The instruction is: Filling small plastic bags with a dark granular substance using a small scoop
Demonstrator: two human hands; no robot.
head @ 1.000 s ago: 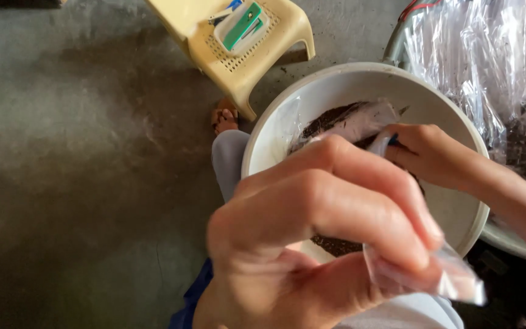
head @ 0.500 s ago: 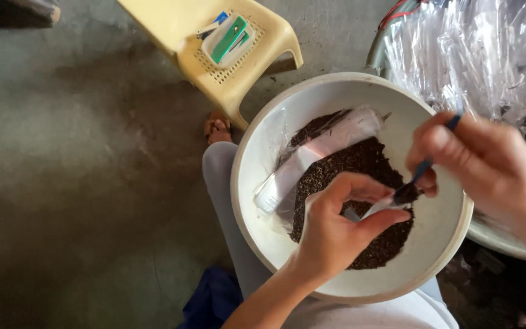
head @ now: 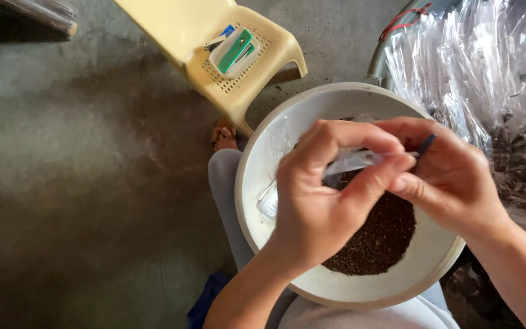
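Work in hand: both hands meet over a white bowl (head: 257, 201) resting on the person's lap, working a small clear plastic packet (head: 351, 161) above a heap of dark granular material (head: 378, 234).
Left hand (head: 318, 201): its grip is pressed together, thumb and fingers pinching the clear packet at its upper end.
Right hand (head: 452, 180): its grip is closed around a thin dark tool (head: 426, 145), probably a small spoon, whose tip points at the packet's mouth.
Packet: held between the two hands, over the middle of the bowl; how much is inside it cannot be told.
Progress: a heap of clear bags (head: 476, 79) with dark contents lies at the far right, so some look already filled; much dark material is left in the bowl, and another clear packet (head: 272, 198) lies against its left wall.
Surroundings: a yellow plastic stool (head: 214, 79) stands far left on the concrete floor (head: 80, 183), carrying a green and white item (head: 234, 50).
Change: half a second ago the hands were apart, the left low in the bowl; now they are raised and touching.
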